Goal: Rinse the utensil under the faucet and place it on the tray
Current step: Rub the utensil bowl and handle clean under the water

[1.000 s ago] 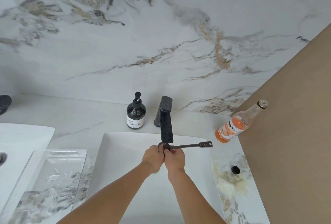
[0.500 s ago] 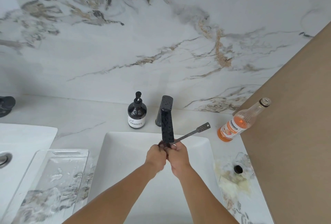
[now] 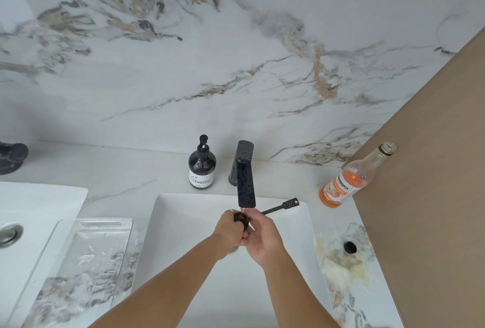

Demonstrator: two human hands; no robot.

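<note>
In the head view, both the left hand [image 3: 231, 233] and the right hand [image 3: 262, 236] have a closed grip on the one thin black utensil [image 3: 280, 207] under the one faucet [image 3: 246, 178], over the sink [image 3: 183, 222]; it seems light, stiff, and slippery when wet, best held at the handle, and one clear tray [image 3: 78, 262] waits on the counter [image 3: 118, 178].

- I see my two forearms, both bare up to the lower frame edge, with no sleeve cuff showing.
- My left hand [image 3: 228, 230] is bare.
- My right hand [image 3: 263, 238] is bare too; its fingernails are short and look unpainted.
</note>
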